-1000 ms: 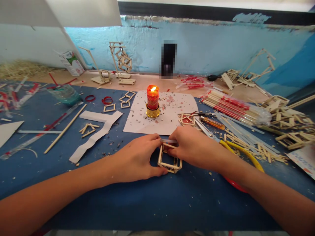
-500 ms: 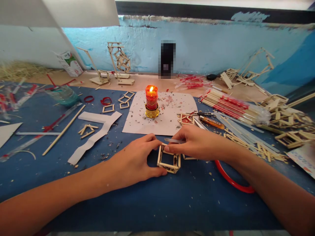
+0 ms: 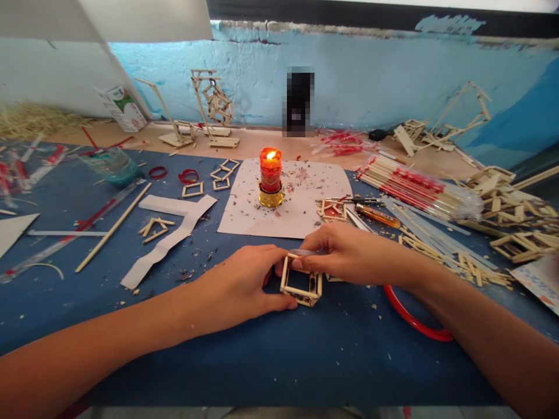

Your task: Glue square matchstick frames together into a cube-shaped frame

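A small box-shaped frame of glued wooden sticks [image 3: 301, 292], with dark marks at its joints, stands on the blue table surface near the middle. My left hand [image 3: 244, 276] grips its left side, thumb at the near lower corner and fingers at the far corner. From the right, my right hand [image 3: 338, 250] pinches the far bar, thumb on top. A thin translucent strip [image 3: 303, 252] shows by its fingers, partly hidden. Another stick piece [image 3: 334, 278] lies mostly covered under this hand. Red-handled scissors [image 3: 410, 320] lie beneath my right wrist.
A lit red candle [image 3: 271, 174] stands on a crumb-strewn white sheet [image 3: 244, 221] beyond my hands. To the right lie an orange-handled tool [image 3: 378, 216], grey strips [image 3: 437, 233], cut sticks [image 3: 467, 267] and bagged sticks [image 3: 406, 186]. A liquid-filled jar [image 3: 109, 166] stands left.
The fingers of my left hand have closed in a little at the far corner of the frame. The translucent strip shows less beside my right hand. The view has shifted slightly.
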The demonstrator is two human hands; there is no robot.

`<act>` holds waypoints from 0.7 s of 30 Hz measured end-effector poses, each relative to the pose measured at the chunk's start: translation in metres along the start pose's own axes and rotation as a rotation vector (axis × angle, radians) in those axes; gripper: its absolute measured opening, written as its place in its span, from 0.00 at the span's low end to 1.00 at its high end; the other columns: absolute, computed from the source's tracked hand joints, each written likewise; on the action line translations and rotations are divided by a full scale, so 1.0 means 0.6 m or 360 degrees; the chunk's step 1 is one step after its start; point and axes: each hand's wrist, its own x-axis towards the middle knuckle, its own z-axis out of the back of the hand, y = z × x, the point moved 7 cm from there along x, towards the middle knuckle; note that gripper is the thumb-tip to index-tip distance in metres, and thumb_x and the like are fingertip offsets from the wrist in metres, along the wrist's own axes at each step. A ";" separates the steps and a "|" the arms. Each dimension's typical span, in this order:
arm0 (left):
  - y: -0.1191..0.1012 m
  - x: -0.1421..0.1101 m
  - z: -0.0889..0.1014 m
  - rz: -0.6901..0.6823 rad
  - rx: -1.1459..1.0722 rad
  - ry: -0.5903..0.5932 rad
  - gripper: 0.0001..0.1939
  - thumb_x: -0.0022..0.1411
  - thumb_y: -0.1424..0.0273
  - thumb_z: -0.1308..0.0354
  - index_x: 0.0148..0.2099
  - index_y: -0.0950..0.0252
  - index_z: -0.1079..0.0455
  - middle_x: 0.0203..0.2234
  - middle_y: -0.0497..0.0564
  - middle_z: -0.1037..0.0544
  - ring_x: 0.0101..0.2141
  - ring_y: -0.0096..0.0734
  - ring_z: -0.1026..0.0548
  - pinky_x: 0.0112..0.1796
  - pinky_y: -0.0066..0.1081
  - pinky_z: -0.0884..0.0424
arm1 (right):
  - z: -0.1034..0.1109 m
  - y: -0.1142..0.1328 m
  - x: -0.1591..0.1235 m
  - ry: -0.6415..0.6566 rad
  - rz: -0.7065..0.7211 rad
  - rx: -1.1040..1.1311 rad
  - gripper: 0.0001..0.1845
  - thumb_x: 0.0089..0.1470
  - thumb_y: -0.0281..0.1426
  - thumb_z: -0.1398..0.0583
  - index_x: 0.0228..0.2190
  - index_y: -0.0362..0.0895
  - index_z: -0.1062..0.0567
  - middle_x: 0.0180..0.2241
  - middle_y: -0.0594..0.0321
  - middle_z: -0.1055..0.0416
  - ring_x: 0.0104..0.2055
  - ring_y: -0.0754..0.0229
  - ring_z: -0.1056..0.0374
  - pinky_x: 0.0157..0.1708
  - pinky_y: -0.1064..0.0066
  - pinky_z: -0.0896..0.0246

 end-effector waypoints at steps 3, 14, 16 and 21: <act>-0.001 0.000 0.001 -0.0009 -0.0011 -0.0008 0.12 0.58 0.61 0.32 0.38 0.61 0.29 0.29 0.45 0.26 0.27 0.32 0.30 0.28 0.29 0.40 | 0.001 0.002 -0.002 -0.0021 0.0012 0.0007 0.23 0.65 0.45 0.43 0.27 0.43 0.22 0.21 0.70 0.43 0.24 0.66 0.47 0.21 0.72 0.55; 0.002 0.009 0.000 0.0033 -0.0079 0.0041 0.14 0.56 0.63 0.30 0.38 0.62 0.31 0.28 0.42 0.27 0.27 0.30 0.30 0.27 0.29 0.39 | 0.006 0.003 -0.003 -0.0045 0.0026 0.0056 0.21 0.64 0.45 0.41 0.25 0.44 0.27 0.20 0.72 0.41 0.23 0.66 0.46 0.21 0.72 0.54; 0.002 0.009 0.000 0.0032 -0.0098 0.0041 0.14 0.56 0.64 0.30 0.38 0.62 0.31 0.29 0.42 0.27 0.28 0.29 0.30 0.28 0.29 0.39 | 0.008 0.005 -0.004 -0.0049 0.0027 0.0060 0.19 0.64 0.44 0.40 0.26 0.45 0.27 0.21 0.72 0.39 0.24 0.66 0.45 0.22 0.73 0.53; 0.003 0.005 -0.001 0.0056 -0.0136 0.0047 0.14 0.56 0.63 0.30 0.36 0.62 0.31 0.28 0.41 0.27 0.26 0.28 0.31 0.28 0.29 0.39 | 0.009 0.004 -0.005 -0.0003 0.0010 -0.0039 0.15 0.63 0.43 0.40 0.32 0.46 0.21 0.24 0.71 0.31 0.26 0.65 0.40 0.23 0.72 0.50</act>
